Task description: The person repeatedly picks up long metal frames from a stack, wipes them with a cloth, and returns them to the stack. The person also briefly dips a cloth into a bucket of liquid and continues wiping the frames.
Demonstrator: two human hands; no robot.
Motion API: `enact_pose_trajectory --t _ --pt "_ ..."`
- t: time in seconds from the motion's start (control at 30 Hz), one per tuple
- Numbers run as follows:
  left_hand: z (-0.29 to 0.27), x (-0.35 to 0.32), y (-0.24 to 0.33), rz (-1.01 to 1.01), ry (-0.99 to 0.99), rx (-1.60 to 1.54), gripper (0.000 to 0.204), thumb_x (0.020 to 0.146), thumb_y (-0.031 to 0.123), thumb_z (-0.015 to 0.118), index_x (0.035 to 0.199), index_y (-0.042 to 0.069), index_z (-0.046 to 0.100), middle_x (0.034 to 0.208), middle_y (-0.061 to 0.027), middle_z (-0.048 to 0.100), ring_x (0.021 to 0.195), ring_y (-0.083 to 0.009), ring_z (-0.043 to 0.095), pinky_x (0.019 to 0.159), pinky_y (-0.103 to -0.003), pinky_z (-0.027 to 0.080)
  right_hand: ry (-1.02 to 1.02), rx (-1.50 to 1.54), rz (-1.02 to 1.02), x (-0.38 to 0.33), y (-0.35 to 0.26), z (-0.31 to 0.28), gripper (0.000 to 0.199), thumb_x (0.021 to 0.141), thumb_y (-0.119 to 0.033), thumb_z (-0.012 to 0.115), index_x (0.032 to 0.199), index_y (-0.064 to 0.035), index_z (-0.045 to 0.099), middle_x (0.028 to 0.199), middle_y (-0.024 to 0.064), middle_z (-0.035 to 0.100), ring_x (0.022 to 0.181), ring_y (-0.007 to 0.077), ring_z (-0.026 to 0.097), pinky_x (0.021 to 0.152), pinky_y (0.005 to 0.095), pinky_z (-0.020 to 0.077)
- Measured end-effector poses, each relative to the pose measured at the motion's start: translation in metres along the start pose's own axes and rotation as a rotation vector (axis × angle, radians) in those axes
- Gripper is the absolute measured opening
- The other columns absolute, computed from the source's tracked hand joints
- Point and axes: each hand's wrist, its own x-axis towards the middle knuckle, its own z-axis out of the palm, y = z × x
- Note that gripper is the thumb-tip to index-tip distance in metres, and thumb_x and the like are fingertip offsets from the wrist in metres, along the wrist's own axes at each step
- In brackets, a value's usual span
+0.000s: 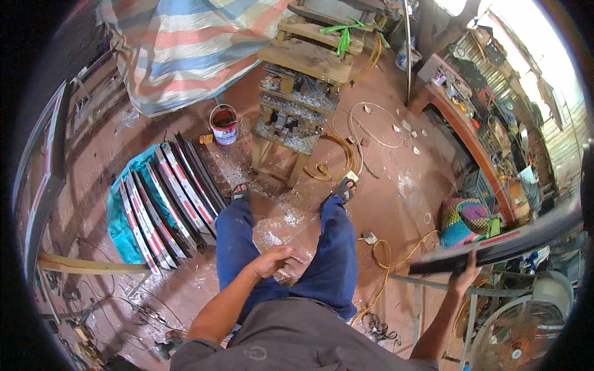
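Observation:
At the right, my right hand [465, 275] grips a long dark strip [495, 248] with a red and white band along it. The strip's far end is smeared by motion. My left hand [275, 261] hovers above my lap, holding nothing, its fingers loosely apart. On the floor at the left, several similar dark strips [176, 201] lie side by side, partly over a teal sheet [117, 213]. More long pieces with the same red and white bands [49, 154] stand at the far left edge.
Ahead stands a wooden workbench [303, 68] littered with shavings, beside an open paint can [224, 127]. A striped tarp [185, 49] hangs at the back left. Yellow hose [387, 260] crosses the floor. A round fan [516, 343] and metal frame [421, 282] are at lower right.

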Motion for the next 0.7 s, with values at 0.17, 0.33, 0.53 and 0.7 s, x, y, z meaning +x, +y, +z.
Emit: enact_pose_trajectory --t 0.17,0.33,0.53,0.7 --pt "0.104 0.064 0.017 -0.012 -0.395 0.328 0.063 0.104 0.029 0.068 0.157 0.002 0.047 0.152 -0.0147 0.057 0.14 -0.0223 0.053 0.117 -0.038 0.041 -0.08 0.414 -0.004 -0.006 -0.001 0.075 0.07 0.103 -0.055 0.062 0.148 -0.0015 0.053 0.148 0.0154 0.056 0.14 0.0289 0.05 0.122 0.0462 0.033" --pt "0.195 0.129 0.017 0.391 -0.081 -0.023 0.078 0.1 0.025 0.074 0.163 0.003 0.034 0.15 -0.0124 0.056 0.138 -0.0233 0.051 0.115 -0.04 0.043 0.013 0.511 0.194 -0.113 0.023 0.17 0.076 0.1 -0.065 0.061 0.147 -0.0064 0.048 0.138 0.0102 0.055 0.132 0.0282 0.051 0.118 0.0486 0.0348" --pt "0.179 0.135 0.014 0.253 0.146 0.047 0.037 0.097 0.026 0.075 0.127 0.006 0.067 0.119 -0.0061 0.069 0.108 -0.0158 0.066 0.095 -0.034 0.054 -0.132 0.653 0.71 -0.189 0.048 0.188 0.079 0.102 -0.067 0.055 0.152 -0.0068 0.046 0.149 0.0161 0.054 0.141 0.0303 0.048 0.119 0.0521 0.0357" --pt "0.158 0.152 0.036 0.206 0.641 -0.034 0.039 0.095 0.042 0.073 0.114 0.009 0.067 0.105 -0.0048 0.07 0.098 -0.018 0.068 0.087 -0.037 0.055 -1.028 -0.101 0.46 -0.171 0.018 0.109 0.092 0.09 -0.064 0.072 0.158 -0.0101 0.042 0.158 0.0197 0.047 0.144 0.039 0.047 0.119 0.056 0.0364"
